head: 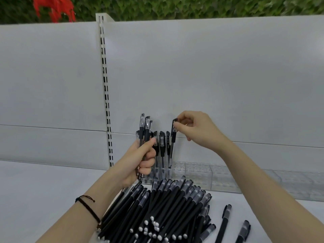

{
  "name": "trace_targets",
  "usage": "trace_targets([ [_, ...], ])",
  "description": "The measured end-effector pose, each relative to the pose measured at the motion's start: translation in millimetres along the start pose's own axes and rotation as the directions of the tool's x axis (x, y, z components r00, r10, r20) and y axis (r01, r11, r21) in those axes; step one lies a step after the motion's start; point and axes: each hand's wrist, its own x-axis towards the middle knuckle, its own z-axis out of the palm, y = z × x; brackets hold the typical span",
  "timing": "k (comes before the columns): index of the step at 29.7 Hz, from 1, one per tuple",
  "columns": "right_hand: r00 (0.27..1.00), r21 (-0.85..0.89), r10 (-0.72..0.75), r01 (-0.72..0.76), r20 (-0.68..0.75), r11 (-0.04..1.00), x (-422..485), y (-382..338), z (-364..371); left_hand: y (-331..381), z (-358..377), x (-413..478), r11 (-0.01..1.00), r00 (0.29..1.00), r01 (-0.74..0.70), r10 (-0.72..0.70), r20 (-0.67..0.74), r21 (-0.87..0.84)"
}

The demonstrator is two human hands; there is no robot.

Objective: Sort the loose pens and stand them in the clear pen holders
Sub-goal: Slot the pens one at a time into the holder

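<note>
Clear pen (173, 137) upright, cap pinched by right hand (194, 130), tip down at pen holder (219, 174) left end; left hand (142, 160) clutches spares (146, 127).

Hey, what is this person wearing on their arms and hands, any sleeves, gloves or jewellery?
No sleeves or gloves show: both forearms are bare to the frame's edge. The left hand has a thin dark cord bracelet at its wrist, looped in two strands with a small knot. The right hand and its wrist wear nothing, and no rings are visible on either.
</note>
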Motion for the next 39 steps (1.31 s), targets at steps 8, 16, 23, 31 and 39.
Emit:
trace_targets([
  [8, 0.978, -0.181, 0.102, -0.068, 0.183, 0.981, -2, 14, 10, -4, 4, -2, 0.996, 0.996, -0.069, 0.072, 0.045, -0.051],
  [16, 0.990, -0.003, 0.059, -0.059, 0.126, 0.998, -3, -4, 0, -13, 9, -3, 0.977, 0.988, -0.139, 0.125, 0.090, 0.161],
  [23, 0.976, 0.302, 0.129, -0.179, 0.177, 0.936, -2, -3, -2, -14, 14, -4, 0.981, 0.984, -0.154, 0.141, 0.113, 0.115],
  [31, 0.957, 0.451, 0.185, -0.269, 0.222, 0.851, 0, -1, 0, -12, 12, -5, 0.980, 0.982, -0.165, 0.153, 0.109, 0.112],
  [39, 0.967, 0.431, 0.182, -0.090, -0.177, 0.898, 6, 4, -24, -13, 4, 1, 0.980, 0.987, -0.120, 0.135, -0.085, 0.160],
])
